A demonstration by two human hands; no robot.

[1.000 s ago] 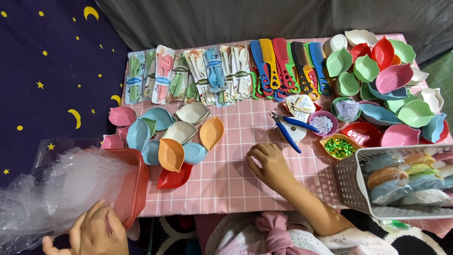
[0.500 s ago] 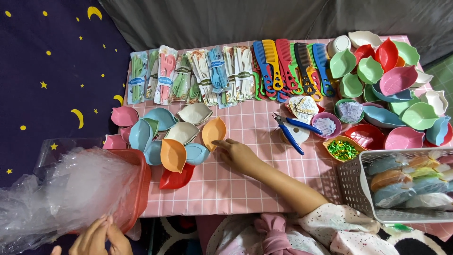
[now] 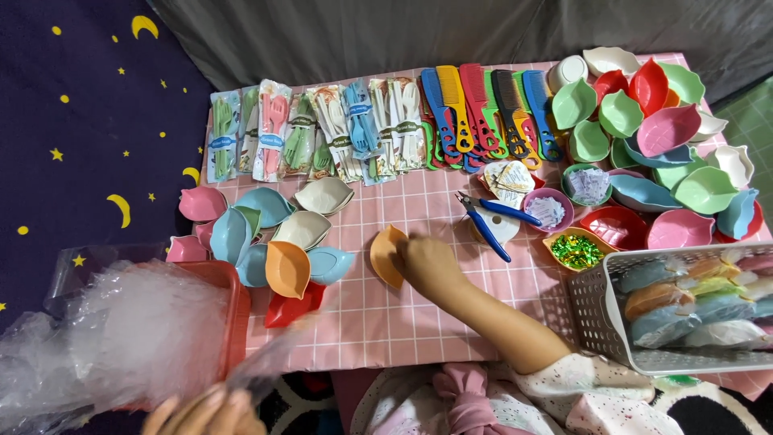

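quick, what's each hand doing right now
Left hand: closed on a clear plastic bag by the red basket.
Right hand: holding an orange leaf dish.

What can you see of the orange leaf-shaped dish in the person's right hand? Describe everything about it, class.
The orange leaf-shaped dish is a small, shallow bowl with a pointed tip, and it looks like smooth matte plastic. It is empty. The right hand grips its right edge and holds it tilted, hollow side facing left, over the pink checked cloth. It is apart from the cluster of similar dishes to its left. Whether its lower edge touches the cloth cannot be told.
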